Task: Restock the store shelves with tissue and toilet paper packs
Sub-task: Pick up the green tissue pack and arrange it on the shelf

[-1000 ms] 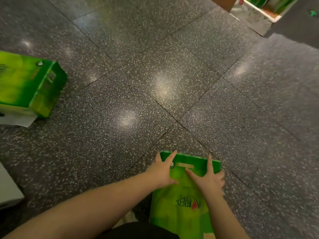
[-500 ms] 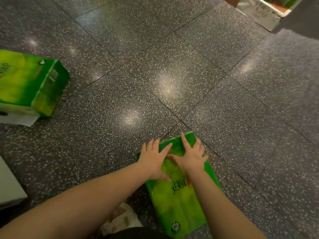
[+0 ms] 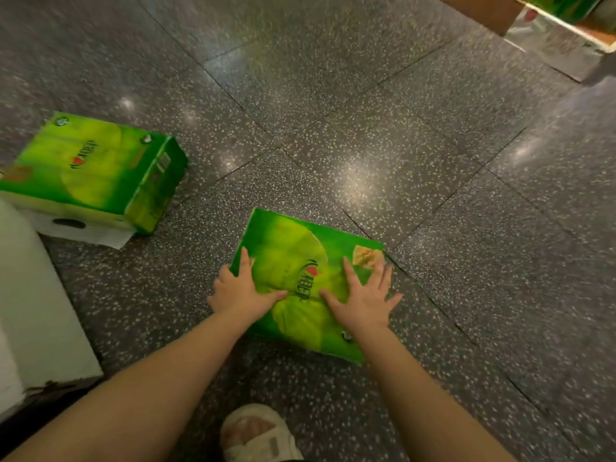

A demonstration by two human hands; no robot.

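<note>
A green tissue pack lies flat on the dark speckled floor in front of me. My left hand rests on its near left edge with the fingers spread. On the pack's right part my right hand presses down, fingers straight and fanned out. A second green tissue pack lies on the floor to the left, a white layer showing along its near side.
A white block stands at the left edge, close to my left arm. At the top right is a low shelf with a shiny base and green packs on it. My sandalled foot is at the bottom centre.
The pack has turned and slid away from me across the floor under both hands. My hands have spread apart on it, and the view has tilted so my foot shows.
</note>
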